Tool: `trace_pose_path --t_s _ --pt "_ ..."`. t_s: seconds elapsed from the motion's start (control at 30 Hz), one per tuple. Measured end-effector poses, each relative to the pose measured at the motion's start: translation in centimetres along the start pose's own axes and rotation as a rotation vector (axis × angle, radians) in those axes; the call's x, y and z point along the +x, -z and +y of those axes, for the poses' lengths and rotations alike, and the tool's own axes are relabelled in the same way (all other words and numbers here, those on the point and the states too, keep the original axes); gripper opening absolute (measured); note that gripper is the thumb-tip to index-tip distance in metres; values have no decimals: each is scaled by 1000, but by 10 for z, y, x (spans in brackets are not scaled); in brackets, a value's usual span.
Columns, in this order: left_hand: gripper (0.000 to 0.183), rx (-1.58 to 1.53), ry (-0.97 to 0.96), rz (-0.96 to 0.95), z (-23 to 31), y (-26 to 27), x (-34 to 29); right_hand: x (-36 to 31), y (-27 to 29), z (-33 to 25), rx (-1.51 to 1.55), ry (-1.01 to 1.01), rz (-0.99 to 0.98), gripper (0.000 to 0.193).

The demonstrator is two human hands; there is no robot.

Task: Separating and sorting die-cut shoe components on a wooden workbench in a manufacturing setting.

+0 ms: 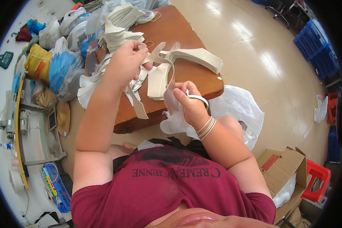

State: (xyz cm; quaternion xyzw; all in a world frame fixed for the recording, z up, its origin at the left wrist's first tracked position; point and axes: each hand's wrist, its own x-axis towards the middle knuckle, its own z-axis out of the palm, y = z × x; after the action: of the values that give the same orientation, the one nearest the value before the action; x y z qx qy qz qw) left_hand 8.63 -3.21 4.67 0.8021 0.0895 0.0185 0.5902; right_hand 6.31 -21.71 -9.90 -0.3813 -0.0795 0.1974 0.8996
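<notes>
My left hand (130, 62) is closed, pinching a cream fabric strip (155, 57) between thumb and fingers above the table. From there the strip curves down toward my right hand (190, 104), and another cream length (137, 104) dangles below the left. The right hand is curled round a tool with a white curved handle (200, 99); its working end is hidden. A thin translucent piece (171, 100) hangs beside the right fingers. Just beyond lie a fanned stack of cream curved pieces (199, 57) and a shorter stack (157, 81).
The brown wooden table (178, 28) has a rounded near right corner. More cream stacks (121, 17) sit at its far left, with filled plastic bags (60, 70) beyond. A clear bag (243, 110) hangs near my right knee. A cardboard box (281, 167) and red stool (317, 178) stand right.
</notes>
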Motion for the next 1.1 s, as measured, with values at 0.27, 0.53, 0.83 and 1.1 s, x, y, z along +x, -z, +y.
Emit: trace_pose_path --t_s 0.27,0.53,0.83,1.1 --pt "31 -264 -6 -114 9 10 0 7 13 -7 -265 -209 48 38" --pt "25 -423 11 -112 43 14 -33 4 9 -6 -102 -129 -63 34" --pt "31 -315 -49 -241 49 -5 -53 5 10 -3 127 -155 -271 35" --pt "23 -520 40 -156 22 -5 -18 2 3 -10 61 -147 -223 34"
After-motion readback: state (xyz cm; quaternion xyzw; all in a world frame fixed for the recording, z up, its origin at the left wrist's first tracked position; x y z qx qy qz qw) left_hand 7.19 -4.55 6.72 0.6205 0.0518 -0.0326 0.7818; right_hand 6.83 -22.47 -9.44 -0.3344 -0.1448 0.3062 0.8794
